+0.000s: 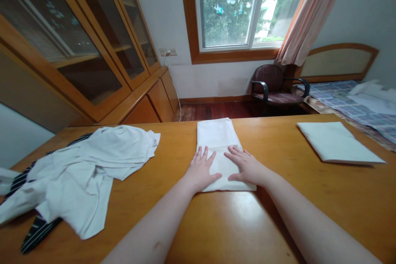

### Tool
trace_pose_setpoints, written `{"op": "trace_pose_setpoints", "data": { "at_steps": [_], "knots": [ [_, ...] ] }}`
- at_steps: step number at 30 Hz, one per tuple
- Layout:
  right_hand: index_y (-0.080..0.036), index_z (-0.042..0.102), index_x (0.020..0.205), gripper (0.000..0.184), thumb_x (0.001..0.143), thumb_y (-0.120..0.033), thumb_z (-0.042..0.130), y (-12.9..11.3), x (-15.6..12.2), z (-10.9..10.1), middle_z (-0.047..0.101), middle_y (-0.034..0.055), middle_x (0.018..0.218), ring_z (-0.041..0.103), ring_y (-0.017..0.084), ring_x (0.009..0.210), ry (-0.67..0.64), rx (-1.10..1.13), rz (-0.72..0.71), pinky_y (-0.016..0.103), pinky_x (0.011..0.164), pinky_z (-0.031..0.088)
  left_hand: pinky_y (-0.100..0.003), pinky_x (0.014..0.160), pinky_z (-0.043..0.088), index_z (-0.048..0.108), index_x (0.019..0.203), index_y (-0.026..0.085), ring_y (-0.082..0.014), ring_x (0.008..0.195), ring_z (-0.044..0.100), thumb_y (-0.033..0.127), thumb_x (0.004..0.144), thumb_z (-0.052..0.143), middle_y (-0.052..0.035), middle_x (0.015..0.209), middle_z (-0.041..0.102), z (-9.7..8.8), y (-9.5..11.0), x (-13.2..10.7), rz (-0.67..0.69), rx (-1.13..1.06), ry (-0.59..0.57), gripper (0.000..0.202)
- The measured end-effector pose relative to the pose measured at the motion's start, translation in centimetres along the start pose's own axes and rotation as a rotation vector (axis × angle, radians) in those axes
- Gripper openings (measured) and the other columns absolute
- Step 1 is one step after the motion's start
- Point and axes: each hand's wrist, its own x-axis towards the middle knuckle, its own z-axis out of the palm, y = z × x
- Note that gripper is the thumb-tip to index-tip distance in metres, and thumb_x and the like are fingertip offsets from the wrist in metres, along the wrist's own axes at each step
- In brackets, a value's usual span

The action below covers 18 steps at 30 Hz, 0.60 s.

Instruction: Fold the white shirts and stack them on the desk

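Note:
A white cloth (218,132), folded into a long flat strip, lies in the middle of the wooden table (235,231). A crosswise fold edge shows near its middle. On its near left part rests my left hand (201,170), palm down with the fingers spread. My right hand (244,166) lies flat on the near right part, its fingers also apart. Neither hand grips the cloth; both press or rest on its surface. Parts of the cloth under the palms are hidden.
A rumpled white garment (89,169) lies at the left over a black striped cloth (40,231). At the right sits a flat white folded piece (337,142). Beyond the table are a glass-door cabinet (93,29), an armchair (275,86) and a bed (349,99).

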Motion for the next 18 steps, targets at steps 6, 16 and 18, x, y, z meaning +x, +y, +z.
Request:
{"op": "trace_pose_setpoints", "data": {
  "at_steps": [6, 16, 18],
  "knots": [
    [-0.02, 0.021, 0.148, 0.118, 0.053, -0.07, 0.069, 1.2, -0.1, -0.5, 0.008, 0.0133, 0.154, 0.007, 0.032, 0.141, -0.098, 0.026, 0.049, 0.049, 0.112, 0.013, -0.054, 0.111, 0.01, 0.015, 0.148, 0.026, -0.0333, 0.139, -0.012, 0.078, 0.065, 0.05, -0.0099, 0.155, -0.006, -0.3, -1.0, 0.0, 0.063, -0.048, -0.057, 0.104],
    [-0.009, 0.006, 0.149, 0.145, 0.036, -0.064, 0.079, 2.7, -0.6, -0.7, -0.009, 0.0235, 0.152, -0.003, 0.035, 0.14, -0.147, 0.128, 0.121, 0.045, 0.113, 0.013, -0.057, 0.11, 0.01, 0.009, 0.149, 0.021, -0.0363, 0.138, -0.016, 0.077, 0.048, 0.065, -0.0145, 0.153, -0.012, -1.1, -1.9, 0.0, 0.131, -0.068, -0.154, 0.128],
    [-0.008, 0.005, 0.148, 0.147, 0.035, -0.065, 0.078, 2.9, -0.7, -0.9, -0.01, 0.0244, 0.151, -0.004, 0.035, 0.14, -0.162, 0.128, 0.107, 0.045, 0.113, 0.012, -0.057, 0.11, 0.009, 0.008, 0.149, 0.02, -0.037, 0.137, -0.016, 0.075, 0.045, 0.068, -0.0155, 0.153, -0.013, -1.3, -2.1, -0.1, 0.145, -0.065, -0.17, 0.132]
  ]
}}
